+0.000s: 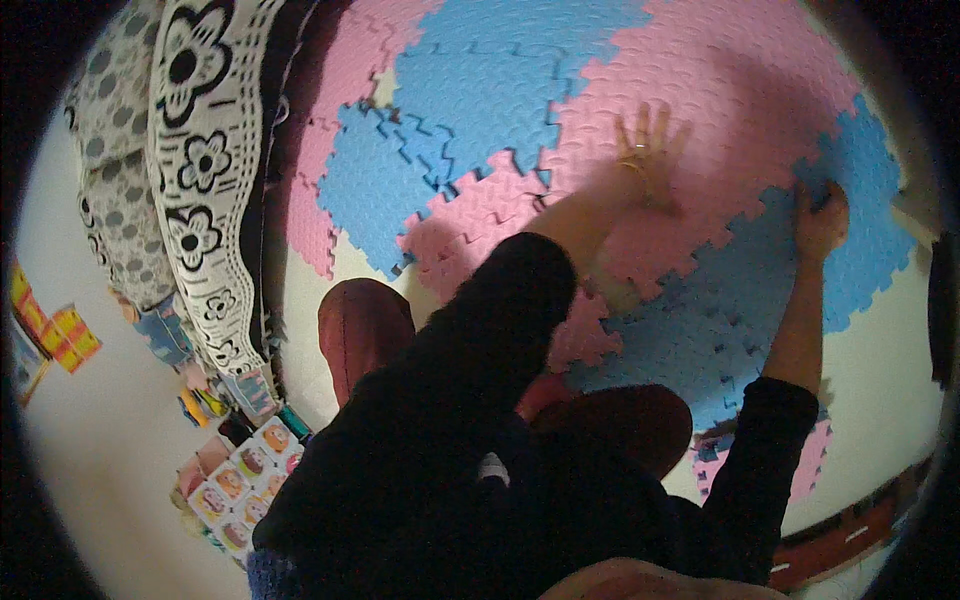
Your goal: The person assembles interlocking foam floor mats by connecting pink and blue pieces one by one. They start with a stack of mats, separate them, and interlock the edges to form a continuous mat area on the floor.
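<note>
Pink and blue foam mats (700, 90) with a wavy texture; black-and-white flower-patterned cloth (205, 170); grey-dotted white fabric (120, 150); black sleeves (500, 300); dark red trousers (360, 330).

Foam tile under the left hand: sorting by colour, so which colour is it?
Pink foam tile, under the left hand; head view.

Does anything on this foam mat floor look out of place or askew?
Yes. A blue tile on the left sits skewed, with gaps showing along its toothed edges. The left hand lies flat on a pink tile; the right hand grips a blue tile edge.
</note>
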The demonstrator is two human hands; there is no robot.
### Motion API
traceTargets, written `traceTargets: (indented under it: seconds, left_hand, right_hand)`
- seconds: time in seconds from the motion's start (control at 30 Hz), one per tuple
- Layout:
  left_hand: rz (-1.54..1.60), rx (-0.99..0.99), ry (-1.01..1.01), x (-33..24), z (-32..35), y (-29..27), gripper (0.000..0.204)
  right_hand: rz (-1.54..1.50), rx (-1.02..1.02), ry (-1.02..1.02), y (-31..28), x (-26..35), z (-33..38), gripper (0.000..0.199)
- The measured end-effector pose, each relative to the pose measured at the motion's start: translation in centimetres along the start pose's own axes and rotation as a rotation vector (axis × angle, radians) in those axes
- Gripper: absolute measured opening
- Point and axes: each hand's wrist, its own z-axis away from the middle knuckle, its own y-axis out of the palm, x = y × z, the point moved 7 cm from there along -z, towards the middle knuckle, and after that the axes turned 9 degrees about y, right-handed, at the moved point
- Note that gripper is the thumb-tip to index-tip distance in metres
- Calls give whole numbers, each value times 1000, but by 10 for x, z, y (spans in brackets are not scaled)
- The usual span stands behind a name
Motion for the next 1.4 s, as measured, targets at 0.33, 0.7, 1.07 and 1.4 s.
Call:
traceTargets:
  seconds: [0.33,0.7,1.07,1.4]
  left_hand:
    - [241,195,566,50,42,-12,67]
    - [70,-634,-584,466,381,-79,68]
    - [416,-112,14,390,316,-10,56]
    - [-576,-689,-88,455,236,-102,28]
  right_hand:
    - [-607,216,-310,-23,305,181,34]
    - [-380,814,-329,83,454,276,61]
    - [-144,321,-112,100,558,238,60]
    - [262,193,-298,108,495,311,68]
